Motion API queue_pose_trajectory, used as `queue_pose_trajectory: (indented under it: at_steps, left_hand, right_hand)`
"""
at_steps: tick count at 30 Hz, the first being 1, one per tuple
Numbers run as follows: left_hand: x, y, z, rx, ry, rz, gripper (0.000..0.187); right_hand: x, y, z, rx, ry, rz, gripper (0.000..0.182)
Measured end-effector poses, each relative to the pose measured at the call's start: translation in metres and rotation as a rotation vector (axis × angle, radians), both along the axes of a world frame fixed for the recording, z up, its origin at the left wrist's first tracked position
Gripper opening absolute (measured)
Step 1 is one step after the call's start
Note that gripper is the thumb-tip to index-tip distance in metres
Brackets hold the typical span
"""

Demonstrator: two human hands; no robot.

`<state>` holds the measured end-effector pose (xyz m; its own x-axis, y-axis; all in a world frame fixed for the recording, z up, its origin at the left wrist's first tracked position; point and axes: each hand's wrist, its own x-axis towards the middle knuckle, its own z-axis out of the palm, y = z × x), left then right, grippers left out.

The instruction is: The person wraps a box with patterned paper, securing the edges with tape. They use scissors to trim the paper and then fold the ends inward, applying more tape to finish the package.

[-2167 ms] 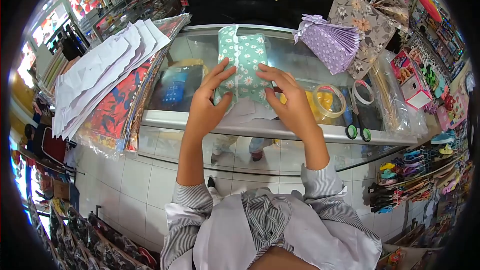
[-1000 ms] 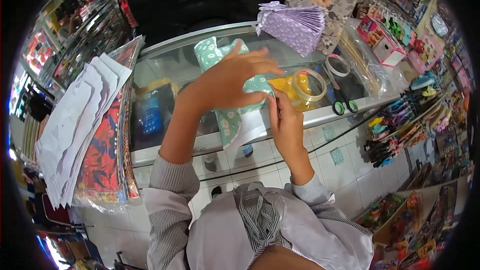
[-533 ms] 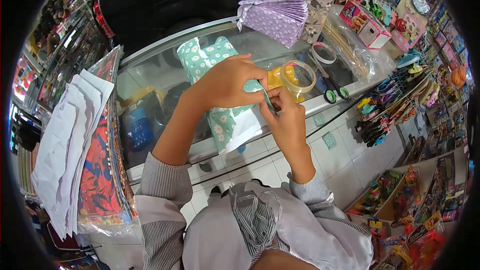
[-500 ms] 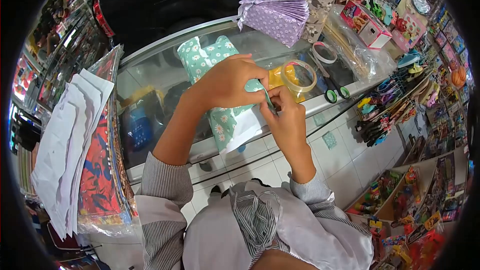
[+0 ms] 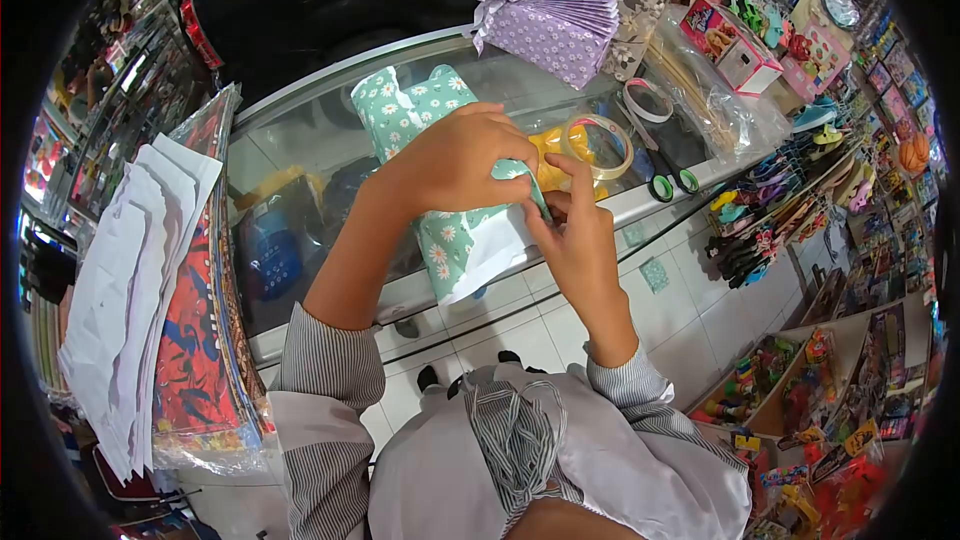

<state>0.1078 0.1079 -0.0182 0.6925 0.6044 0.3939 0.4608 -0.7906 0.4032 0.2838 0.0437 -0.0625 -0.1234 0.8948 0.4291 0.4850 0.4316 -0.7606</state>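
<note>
A package in green wrapping paper with white daisies point(image 5: 447, 240) lies slanted on the glass counter, its white inner side showing along the near edge. My left hand point(image 5: 460, 162) lies over the package, thumb and fingers bent round a folded flap of the paper at its right end. At that same end, my right hand point(image 5: 580, 230) pinches the paper edge between thumb and curled fingers, while its index finger points up and away. What the paper encloses is hidden. Just beyond my right hand is a roll of clear tape point(image 5: 613, 174), beside a yellow item point(image 5: 550, 172).
Scissors with green-lined handles point(image 5: 662, 188) and another tape roll point(image 5: 655, 120) lie to the right. A pleated purple flowered package point(image 5: 545, 40) stands at the back. White paper sheets point(image 5: 125, 290) and patterned wrapping sheets point(image 5: 200, 360) overhang on the left. Hanging goods point(image 5: 765, 230) line the right.
My right index finger has lifted off the paper and straightened upward. The green flap has folded down under my left fingers. The package has barely shifted.
</note>
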Motion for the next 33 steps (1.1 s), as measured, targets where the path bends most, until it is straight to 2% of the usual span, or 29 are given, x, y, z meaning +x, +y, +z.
queue_pose_trajectory:
  at_steps: [6, 9, 13, 14, 17, 18, 22, 26, 29, 33]
  left_hand:
    - [0.000, -0.001, 0.005, 0.013, 0.041, -0.002, 0.016]
    - [0.001, 0.000, 0.002, 0.025, 0.054, 0.008, 0.017]
    - [0.002, 0.001, 0.003, 0.036, 0.073, 0.009, 0.019]
    - [0.002, 0.001, 0.002, 0.033, 0.073, 0.005, 0.019]
    - [0.002, 0.005, 0.000, 0.010, 0.084, 0.009, 0.020]
    - [0.002, 0.006, -0.001, 0.008, 0.081, -0.002, 0.020]
    - [0.002, 0.005, 0.001, 0.007, 0.114, -0.005, 0.022]
    - [0.002, 0.006, -0.001, 0.030, 0.119, 0.025, 0.024]
    - [0.002, 0.003, 0.006, -0.045, 0.134, 0.040, 0.024]
    - [0.002, 0.002, 0.000, 0.034, 0.072, 0.056, 0.022]
  right_hand:
    - [-0.004, -0.008, -0.006, 0.285, -0.251, -0.147, 0.049]
    - [0.003, -0.021, -0.010, 0.202, -0.255, -0.189, 0.055]
    - [0.012, -0.029, -0.010, 0.195, -0.206, -0.176, 0.052]
    - [0.011, -0.027, -0.006, 0.161, -0.073, -0.162, 0.044]
    - [0.005, -0.015, 0.000, 0.194, -0.096, -0.164, 0.031]
    - [0.000, -0.013, 0.004, 0.076, 0.021, -0.103, 0.020]
    - [-0.015, -0.005, 0.007, -0.024, -0.093, -0.209, 0.019]
    - [-0.015, 0.000, -0.003, 0.111, -0.095, -0.174, 0.018]
    - [-0.015, 0.002, -0.004, 0.129, -0.118, -0.158, 0.017]
    - [-0.011, 0.007, -0.012, 0.224, -0.082, -0.114, 0.016]
